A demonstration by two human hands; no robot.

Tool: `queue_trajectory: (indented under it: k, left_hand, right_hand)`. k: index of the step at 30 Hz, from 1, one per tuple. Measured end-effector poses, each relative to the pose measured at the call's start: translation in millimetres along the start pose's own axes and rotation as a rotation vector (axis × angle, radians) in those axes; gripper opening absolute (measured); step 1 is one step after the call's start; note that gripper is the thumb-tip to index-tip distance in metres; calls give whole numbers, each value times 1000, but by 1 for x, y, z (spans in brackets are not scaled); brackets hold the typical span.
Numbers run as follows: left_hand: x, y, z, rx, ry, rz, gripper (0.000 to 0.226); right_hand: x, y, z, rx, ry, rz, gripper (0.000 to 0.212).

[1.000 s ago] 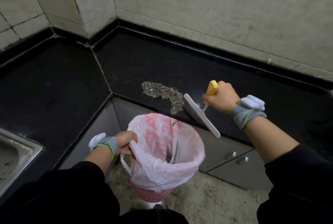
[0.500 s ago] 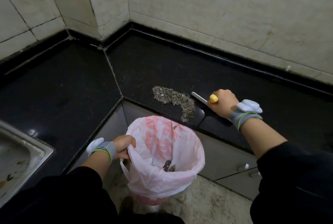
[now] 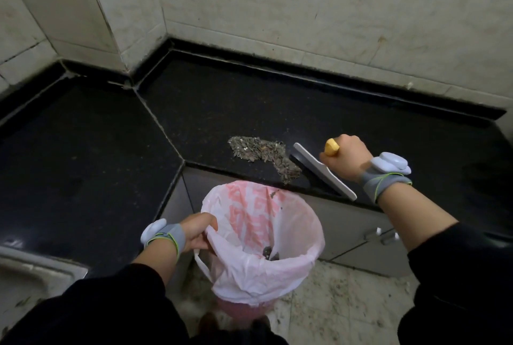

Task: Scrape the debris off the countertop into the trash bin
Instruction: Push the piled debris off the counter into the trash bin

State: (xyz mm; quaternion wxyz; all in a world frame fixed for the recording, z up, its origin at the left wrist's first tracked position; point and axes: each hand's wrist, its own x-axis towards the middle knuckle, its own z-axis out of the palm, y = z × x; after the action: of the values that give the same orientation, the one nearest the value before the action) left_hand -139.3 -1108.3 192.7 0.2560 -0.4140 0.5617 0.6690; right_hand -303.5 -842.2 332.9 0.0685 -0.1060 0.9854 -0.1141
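Right hand: grip clamped round the yellow handle of the white scraper. The blade is now tilted with its lower edge at the black surface, just beside the right of the debris. Half a second ago it sat farther back, mostly hidden by the fist. The debris pile is the same shape, near the front edge above the trash bin. Left hand: grip still pinching the rim of the pink bag. A few scraps lie at the bag's bottom.

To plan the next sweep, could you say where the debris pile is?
Head view, centre-right: the debris pile lies at the countertop edge, just left of the scraper, above the trash bin.
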Motion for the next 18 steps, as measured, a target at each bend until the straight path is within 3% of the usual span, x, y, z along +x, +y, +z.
queue_trajectory:
  k: [3, 9, 18]
  left_hand:
    - [-1, -2, 2, -18, -13, -3, 14]
    - [-7, -4, 13, -31, -16, 0, 16]
    - [-12, -5, 26, -29, -36, 4, 17]
  right_hand:
    - [-2, -8, 5, -21, 8, 52, 29]
    - [-20, -20, 6, -109, -120, -52, 24]
    - [-37, -11, -14, 31, -175, -60, 21]
